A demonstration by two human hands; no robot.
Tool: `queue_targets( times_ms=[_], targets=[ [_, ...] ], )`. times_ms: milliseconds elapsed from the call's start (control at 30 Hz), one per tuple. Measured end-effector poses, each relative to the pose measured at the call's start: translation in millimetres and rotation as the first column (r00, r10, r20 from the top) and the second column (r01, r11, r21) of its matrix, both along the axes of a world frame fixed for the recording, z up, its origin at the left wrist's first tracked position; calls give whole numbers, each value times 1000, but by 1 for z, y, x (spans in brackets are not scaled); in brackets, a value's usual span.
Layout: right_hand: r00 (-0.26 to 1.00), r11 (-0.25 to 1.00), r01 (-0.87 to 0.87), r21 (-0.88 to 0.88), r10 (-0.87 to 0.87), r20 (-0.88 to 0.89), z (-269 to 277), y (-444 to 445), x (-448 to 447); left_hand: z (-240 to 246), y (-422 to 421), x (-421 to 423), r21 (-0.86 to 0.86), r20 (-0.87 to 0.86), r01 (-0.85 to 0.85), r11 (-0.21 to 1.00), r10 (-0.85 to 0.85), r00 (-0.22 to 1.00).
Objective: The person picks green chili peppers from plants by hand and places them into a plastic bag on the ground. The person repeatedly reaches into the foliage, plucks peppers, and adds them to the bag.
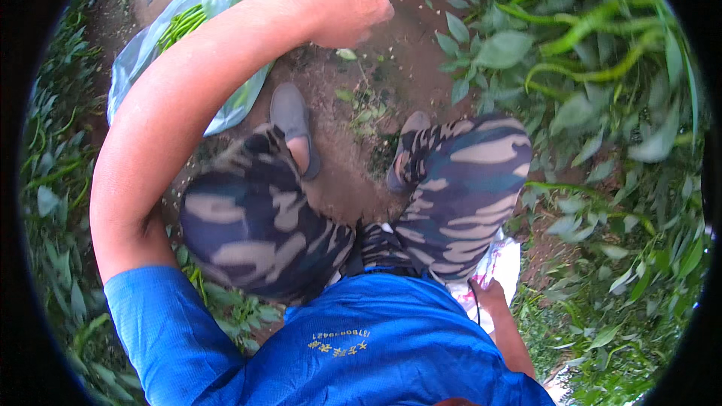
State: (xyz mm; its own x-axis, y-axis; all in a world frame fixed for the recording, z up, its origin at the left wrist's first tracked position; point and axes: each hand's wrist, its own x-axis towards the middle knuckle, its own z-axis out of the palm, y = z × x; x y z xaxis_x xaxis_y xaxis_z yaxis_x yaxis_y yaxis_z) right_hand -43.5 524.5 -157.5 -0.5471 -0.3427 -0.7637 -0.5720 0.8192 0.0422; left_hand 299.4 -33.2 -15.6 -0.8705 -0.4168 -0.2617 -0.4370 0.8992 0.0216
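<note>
My left hand is at the top centre above bare soil, bent down at the wrist. Its fingers are hidden or blurred, so what it holds cannot be seen. Under my left forearm stands a clear plastic bag with long green chili peppers in it. My right hand is low beside my right hip, gripping a white bag with reddish print; a thin dark cord hangs beside the fingers. Pepper plants with long green peppers stand at the upper right, partly blurred.
My knees, in camouflage trousers, are spread over a soil path, with grey shoes on the ground. More pepper plants line the left side. A small weed grows between my feet.
</note>
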Motion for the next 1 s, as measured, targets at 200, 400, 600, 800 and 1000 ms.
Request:
queue_targets(
  times_ms=[200,400,600,800,1000],
  targets=[
    [968,957,-137,254,75,239,13,-35,-7,-45,-82,-31,78,-28,79,994,-77,997],
    [938,827,-343,445,323,124,41,-104,26,-63,-107,-57,172,-23,186,967,-185,983],
    [952,932,-234,-277,162,-260,71,-211,83,-31,-84,-72,184,-190,283,941,-248,950],
    [918,287,-326,-901,-129,-374,97,-295,138,-43,-57,-81,80,-284,323,943,-289,914],
    [855,-29,-519,-854,-16,-519,161,-388,186,-43,-29,-82,124,103,324,938,-337,936]
  ],
)
